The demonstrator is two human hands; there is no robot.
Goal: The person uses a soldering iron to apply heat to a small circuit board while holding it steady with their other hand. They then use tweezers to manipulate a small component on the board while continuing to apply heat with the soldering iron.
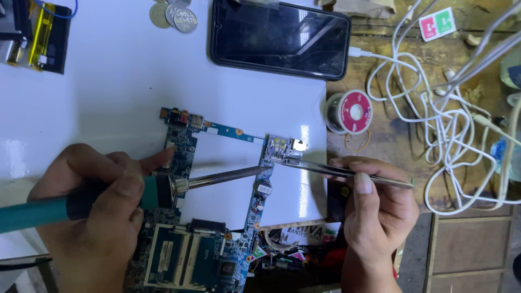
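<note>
Left hand (89,203) lower left of frame, fist closed round the teal-and-black handle of a soldering iron (163,190). Index finger sticks out and rests on the blue circuit board (187,255). The iron's metal shaft runs right, tip ending at the small board section mid-frame (282,149), just under the metal connector block.

Right hand (374,209) lower right of centre, thumb and fingers pinched on steel tweezers (347,173). Tweezer points reach left and meet the iron's tip at the same board spot — whether they hold a part is too small to tell.

The board is an L-ish frame: big section with two slot sockets at bottom centre, a narrow strip running up the left side and across to the right section. It lies on a glossy white sheet (108,92).

Around it:
- black phone (279,38), screen dark, top centre, white cable plugged into its right end
- coins (173,13) at top edge, left of the phone
- solder spool (348,112) with a round red label, right of the sheet, on the worn wooden bench
- tangle of white cables (434,119) — right side
- small rectangular red-and-green sticker (437,23), upper right
- yellow-and-black pack (46,35), upper left corner
- black-and-white printed strip with red and green labels (304,236) under the board's lower right edge
</note>
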